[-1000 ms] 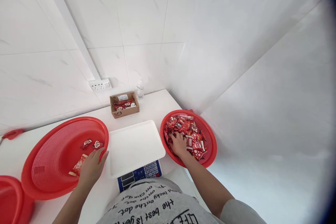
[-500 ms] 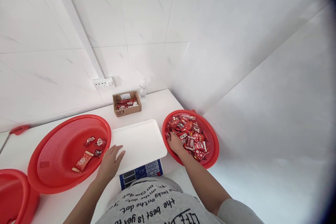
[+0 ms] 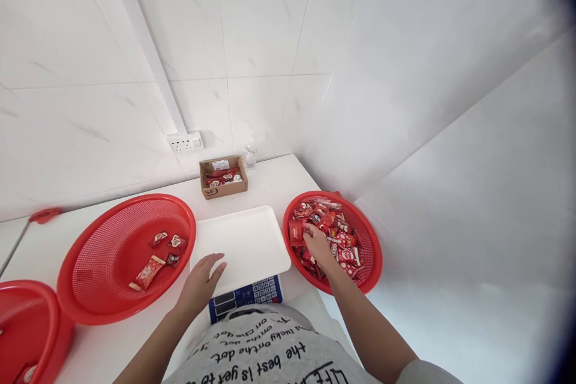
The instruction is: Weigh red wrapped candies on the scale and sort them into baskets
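Observation:
My right hand (image 3: 318,246) is over the right red basket (image 3: 375,252), its fingers pinching a red snack packet (image 3: 297,232). Below it lies a heap of small red-wrapped snacks (image 3: 345,240). My left hand (image 3: 202,279) hovers at the left front edge of the white tray (image 3: 245,234), fingers apart and holding nothing. The tray rests on a scale whose blue keypad panel (image 3: 245,296) shows at the front. To the left, a wide red basket (image 3: 74,270) holds several wrapped pieces, among them a longer red and gold packet (image 3: 147,273).
Behind the tray stands a small cardboard box (image 3: 225,192) with red packets inside, next to a clear glass (image 3: 249,158). Another red basket (image 3: 54,336) is at the lower left. A wall socket (image 3: 184,142) sits above the white table (image 3: 270,177); walls close off the back and right.
My right hand has lifted a red packet from the heap and come slightly right. My left hand stays by the tray. The whole view has shifted a little.

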The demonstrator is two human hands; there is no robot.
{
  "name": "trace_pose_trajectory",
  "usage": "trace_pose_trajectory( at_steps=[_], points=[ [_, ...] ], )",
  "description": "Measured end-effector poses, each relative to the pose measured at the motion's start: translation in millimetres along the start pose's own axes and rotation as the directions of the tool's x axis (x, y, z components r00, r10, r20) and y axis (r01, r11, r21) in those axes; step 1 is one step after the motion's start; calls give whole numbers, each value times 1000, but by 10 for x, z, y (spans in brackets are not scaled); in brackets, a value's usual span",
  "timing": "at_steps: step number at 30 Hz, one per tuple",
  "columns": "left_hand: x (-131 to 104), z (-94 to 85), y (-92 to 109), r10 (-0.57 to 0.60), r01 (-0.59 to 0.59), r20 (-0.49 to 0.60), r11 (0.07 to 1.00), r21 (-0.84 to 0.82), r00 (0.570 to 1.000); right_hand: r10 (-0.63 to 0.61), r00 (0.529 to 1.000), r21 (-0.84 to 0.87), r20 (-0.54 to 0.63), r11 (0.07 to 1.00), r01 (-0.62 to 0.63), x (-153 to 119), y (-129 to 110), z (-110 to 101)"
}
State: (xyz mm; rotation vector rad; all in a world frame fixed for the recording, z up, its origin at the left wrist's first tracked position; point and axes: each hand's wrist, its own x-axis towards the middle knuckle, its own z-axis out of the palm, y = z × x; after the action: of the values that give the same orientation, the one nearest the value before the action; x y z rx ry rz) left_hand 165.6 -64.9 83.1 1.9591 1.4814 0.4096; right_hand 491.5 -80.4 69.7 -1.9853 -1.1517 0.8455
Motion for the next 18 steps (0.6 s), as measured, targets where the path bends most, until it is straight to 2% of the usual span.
trace_pose_trajectory(
  at_steps=[2,5,8,10,12,15,17,18],
  points=[
    [-4,39,133,-17,19,29,995,-93,999,-61,992,214,107,976,37,-103,-171,139],
    [9,136,349,-27,62,135,963,-263,990,-164,933,410,320,912,20,-328,-419,438],
    [29,226,473,-14,120,237,891,-439,971,-259,851,419,457,907,50,-541,-569,660],
    [36,242,466,-29,149,245,862,-484,969,-294,831,342,473,930,134,-593,-578,682],
    [43,211,393,-74,158,197,878,-452,978,-257,871,186,419,963,195,-555,-507,585],
    [65,106,224,-105,110,34,946,-306,994,-171,956,-99,238,975,199,-404,-281,293],
    [87,44,114,-50,35,-85,985,-168,995,-131,977,-251,170,953,171,-315,-92,92],
    [98,29,68,-8,-3,-125,996,-91,992,-83,978,-322,189,936,141,-286,2,12]
  ],
)
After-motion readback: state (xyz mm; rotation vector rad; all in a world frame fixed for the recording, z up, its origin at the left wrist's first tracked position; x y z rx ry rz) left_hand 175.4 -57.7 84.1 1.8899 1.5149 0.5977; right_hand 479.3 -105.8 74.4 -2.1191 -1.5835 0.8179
